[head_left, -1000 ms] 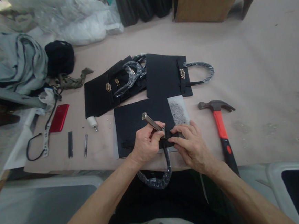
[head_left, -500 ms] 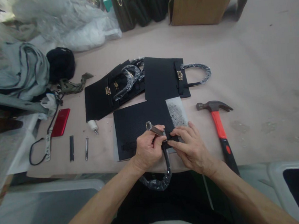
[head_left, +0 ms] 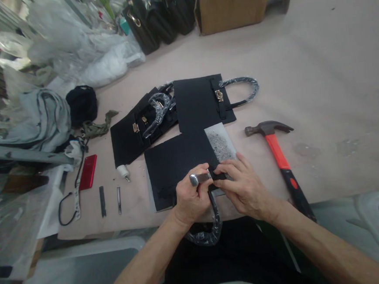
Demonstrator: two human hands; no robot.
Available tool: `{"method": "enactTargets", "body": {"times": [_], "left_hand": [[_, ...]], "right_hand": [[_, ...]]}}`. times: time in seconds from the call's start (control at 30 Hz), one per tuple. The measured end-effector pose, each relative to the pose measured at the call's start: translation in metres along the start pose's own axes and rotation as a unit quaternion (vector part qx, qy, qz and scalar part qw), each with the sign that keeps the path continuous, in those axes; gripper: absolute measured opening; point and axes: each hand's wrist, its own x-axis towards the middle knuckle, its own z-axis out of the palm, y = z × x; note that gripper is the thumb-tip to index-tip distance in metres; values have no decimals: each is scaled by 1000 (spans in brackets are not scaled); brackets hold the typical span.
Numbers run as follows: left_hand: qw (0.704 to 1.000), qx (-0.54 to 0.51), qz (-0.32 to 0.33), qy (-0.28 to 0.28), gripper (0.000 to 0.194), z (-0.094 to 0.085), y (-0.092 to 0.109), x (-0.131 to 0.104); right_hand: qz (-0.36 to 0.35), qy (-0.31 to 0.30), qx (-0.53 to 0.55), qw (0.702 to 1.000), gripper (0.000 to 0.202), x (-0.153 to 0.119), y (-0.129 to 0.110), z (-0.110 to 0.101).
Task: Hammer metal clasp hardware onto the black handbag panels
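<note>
My left hand is closed around a metal hole punch, whose lower end is hidden behind my fingers. Under it lies a black leather bag panel, partly on a white pitted board. The panel's handle, wrapped in clear plastic, hangs over the table edge towards my lap. Beside the punch, my right hand pinches a black strap on the panel between thumb and fingers. To the right, apart from both hands, rests a claw hammer with a red and black grip.
More black bag panels with gold clasps lie behind. On the left are a small white bottle, a red phone and two thin tools. A cardboard box, dark bags and plastic wrapping stand at the back.
The punch's top has tipped down and slightly right in my left hand. My right hand stays at the strap. The whole view has turned a little.
</note>
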Motion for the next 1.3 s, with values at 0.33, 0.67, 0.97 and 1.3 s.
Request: {"method": "enactTargets", "body": {"times": [0.33, 0.67, 0.97, 1.3], "left_hand": [[998, -44, -31, -22, 12, -3, 0, 5], [997, -60, -38, -32, 15, 0, 1, 7], [993, -89, -64, -41, 20, 1, 0, 6], [992, -72, -85, -51, 15, 1, 1, 6]], "right_hand": [[118, 116, 13, 986, 19, -8, 7, -21], [492, 29, -134, 860, 23, -47, 29, -69], [608, 80, 415, 672, 35, -16, -21, -101], [115, -14, -157, 981, 41, 11, -101, -155]]}}
